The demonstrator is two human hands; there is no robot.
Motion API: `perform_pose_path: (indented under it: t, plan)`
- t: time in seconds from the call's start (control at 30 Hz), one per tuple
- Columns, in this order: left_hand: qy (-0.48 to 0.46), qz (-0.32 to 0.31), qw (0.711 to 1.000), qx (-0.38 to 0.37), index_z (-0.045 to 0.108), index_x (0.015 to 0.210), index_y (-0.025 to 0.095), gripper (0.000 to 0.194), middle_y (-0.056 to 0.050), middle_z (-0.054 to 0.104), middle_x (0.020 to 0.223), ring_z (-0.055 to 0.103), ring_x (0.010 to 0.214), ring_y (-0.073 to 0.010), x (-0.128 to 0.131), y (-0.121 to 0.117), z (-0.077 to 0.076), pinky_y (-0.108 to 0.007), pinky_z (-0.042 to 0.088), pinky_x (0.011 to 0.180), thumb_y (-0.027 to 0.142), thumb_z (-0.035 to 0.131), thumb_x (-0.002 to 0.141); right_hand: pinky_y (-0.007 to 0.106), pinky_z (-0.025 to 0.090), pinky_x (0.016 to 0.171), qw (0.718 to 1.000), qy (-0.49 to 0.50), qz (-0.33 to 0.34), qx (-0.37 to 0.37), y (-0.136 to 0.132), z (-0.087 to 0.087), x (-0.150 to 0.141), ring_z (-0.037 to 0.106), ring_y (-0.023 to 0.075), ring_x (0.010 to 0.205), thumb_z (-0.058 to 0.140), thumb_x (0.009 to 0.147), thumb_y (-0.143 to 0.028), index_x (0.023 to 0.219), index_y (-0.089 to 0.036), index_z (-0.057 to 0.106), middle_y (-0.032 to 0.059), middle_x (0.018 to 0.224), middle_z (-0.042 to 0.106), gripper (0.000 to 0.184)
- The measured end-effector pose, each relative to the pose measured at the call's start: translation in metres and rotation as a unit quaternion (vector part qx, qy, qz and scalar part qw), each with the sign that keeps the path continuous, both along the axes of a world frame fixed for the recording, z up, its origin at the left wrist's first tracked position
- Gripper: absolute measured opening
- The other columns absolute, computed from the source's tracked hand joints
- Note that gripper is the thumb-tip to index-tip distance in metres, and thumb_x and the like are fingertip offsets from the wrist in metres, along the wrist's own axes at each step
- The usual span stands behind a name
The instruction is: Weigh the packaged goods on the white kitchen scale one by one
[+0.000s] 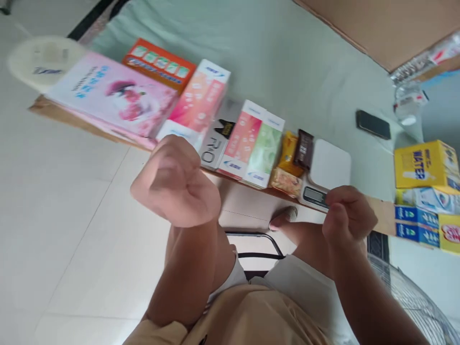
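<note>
My left hand (pixel 176 184) is closed in a fist above the near edge of the table, with nothing showing in it. Behind it lie a pink flower-printed box (pixel 125 96) and a tall pink-and-white box (pixel 199 103). My right hand (pixel 350 215) is also curled closed, its fingertips overlapping the front of a white digital scale (pixel 329 165); whether they touch it I cannot tell. No object shows in that hand. The scale's plate bears nothing. Left of the scale lie a yellow snack packet (pixel 289 153), a dark brown packet (pixel 304 149) and a tan packet (pixel 286 182).
A grey box (pixel 212 151), a pink carton (pixel 240 143) and a green carton (pixel 266 151) stand along the table edge. An orange box (pixel 161 64) lies farther back. At right are a phone (pixel 373 124), a plastic bottle (pixel 408 105) and a yellow box (pixel 417 165) on stacked cartons.
</note>
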State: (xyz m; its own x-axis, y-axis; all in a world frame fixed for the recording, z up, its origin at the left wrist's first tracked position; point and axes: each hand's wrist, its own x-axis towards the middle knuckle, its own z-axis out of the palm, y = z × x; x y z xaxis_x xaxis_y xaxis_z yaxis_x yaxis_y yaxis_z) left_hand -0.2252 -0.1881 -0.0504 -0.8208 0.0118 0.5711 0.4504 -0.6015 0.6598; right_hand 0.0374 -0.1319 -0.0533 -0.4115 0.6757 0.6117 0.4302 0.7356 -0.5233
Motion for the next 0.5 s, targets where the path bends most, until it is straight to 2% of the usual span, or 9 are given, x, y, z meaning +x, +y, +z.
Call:
perform_pose_path:
  t: [0.1, 0.17, 0.27, 0.37, 0.5]
  plan:
    - [0.066, -0.085, 0.994, -0.027, 0.012, 0.06, 0.018, 0.067, 0.003, 0.004, 0.058, 0.01, 0.049, -0.0099, 0.036, 0.013, 0.003, -0.034, 0.009, 0.055, 0.042, 0.062, 0.098, 0.032, 0.032, 0.05, 0.996, -0.045, -0.068, -0.023, -0.013, -0.009, 0.054, 0.046, 0.0133, 0.051, 0.058, 0.099, -0.033, 0.07, -0.023, 0.052, -0.0024, 0.059, 0.05, 0.031]
    - [0.121, -0.175, 0.975, -0.065, 0.015, 0.058, 0.018, 0.064, 0.003, 0.004, 0.059, 0.008, 0.049, -0.0102, 0.059, 0.021, 0.002, -0.035, 0.006, 0.055, 0.038, 0.061, 0.098, 0.032, 0.031, 0.049, 0.991, -0.069, -0.107, -0.035, -0.022, -0.009, 0.09, 0.046, 0.013, 0.05, 0.06, 0.096, -0.03, 0.068, -0.023, 0.051, -0.0027, 0.058, 0.051, 0.031]
    - [0.207, -0.317, 0.918, -0.119, 0.017, 0.06, 0.019, 0.057, 0.003, 0.008, 0.057, 0.011, 0.049, -0.0113, 0.093, 0.036, 0.001, -0.037, 0.006, 0.052, 0.03, 0.059, 0.097, 0.031, 0.034, 0.049, 0.983, -0.075, -0.163, -0.034, -0.033, -0.005, 0.148, 0.047, 0.0135, 0.049, 0.061, 0.093, -0.027, 0.066, -0.024, 0.051, -0.003, 0.056, 0.051, 0.029]
    - [0.305, -0.409, 0.852, -0.116, 0.023, 0.06, 0.02, 0.047, 0.004, 0.016, 0.051, 0.018, 0.045, -0.0102, 0.137, 0.053, 0.0, -0.035, 0.009, 0.045, 0.014, 0.06, 0.088, 0.031, 0.038, 0.05, 0.97, -0.067, -0.23, -0.037, -0.042, -0.004, 0.211, 0.05, 0.014, 0.051, 0.059, 0.091, -0.022, 0.071, -0.024, 0.055, -0.0029, 0.059, 0.055, 0.021]
    - [0.367, -0.509, 0.764, -0.147, 0.027, 0.062, 0.02, 0.039, 0.005, 0.026, 0.05, 0.026, 0.044, -0.0091, 0.22, 0.066, 0.002, -0.033, 0.015, 0.043, 0.002, 0.059, 0.075, 0.034, 0.048, 0.061, 0.942, -0.044, -0.329, -0.058, -0.047, -0.023, 0.286, 0.06, 0.0175, 0.066, 0.062, 0.089, -0.02, 0.084, -0.024, 0.064, 0.0003, 0.075, 0.066, 0.007]
